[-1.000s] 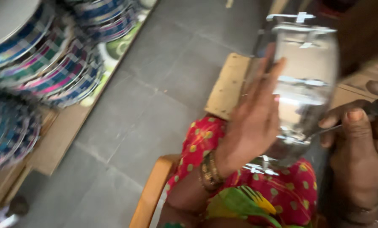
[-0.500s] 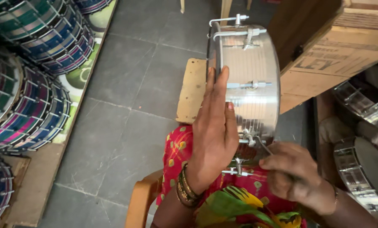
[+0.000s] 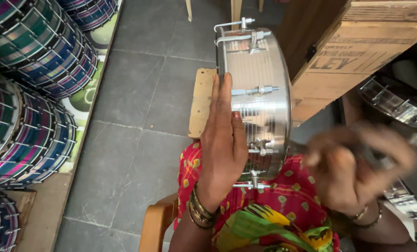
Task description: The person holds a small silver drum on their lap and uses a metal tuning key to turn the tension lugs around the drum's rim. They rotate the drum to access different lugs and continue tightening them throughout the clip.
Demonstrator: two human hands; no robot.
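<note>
A shiny metal drum shell with tension rods and lugs stands on its edge on my lap. My left hand lies flat against its left face, fingers straight up, steadying it. My right hand is blurred to the right of the drum, its fingers closed around a thin dark metal tool whose end reaches toward a lug low on the rim. Bangles circle both wrists.
Stacks of colourful striped drums fill the left side. A wooden box stands at upper right, with more metal drum shells beside it. A small wooden board lies on the grey tiled floor. I sit on a wooden chair.
The drum has turned more upright and moved toward the middle of view. My right hand with the tool has swung out to the right of the rim and is blurred with motion.
</note>
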